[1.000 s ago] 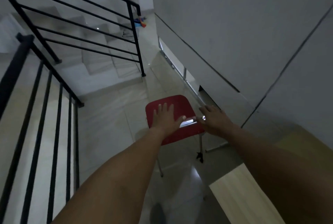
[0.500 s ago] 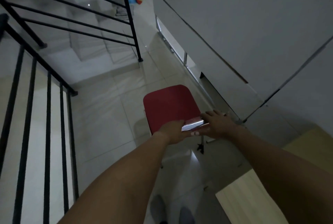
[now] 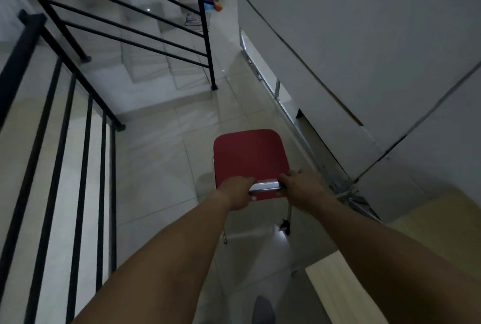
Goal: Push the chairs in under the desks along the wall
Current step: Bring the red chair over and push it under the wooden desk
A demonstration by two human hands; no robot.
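Both hands slid back: left hand (image 3: 238, 190) and right hand (image 3: 302, 185) now clench the red chair (image 3: 250, 157)'s chrome bar (image 3: 265, 186); light, rigid.

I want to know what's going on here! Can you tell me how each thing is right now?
red chair: upright on the floor, out in the open, not under a desk
left hand: grip closed on the chair's metal bar
right hand: grip closed on the same bar
wooden desk: only a corner shows, nothing on it
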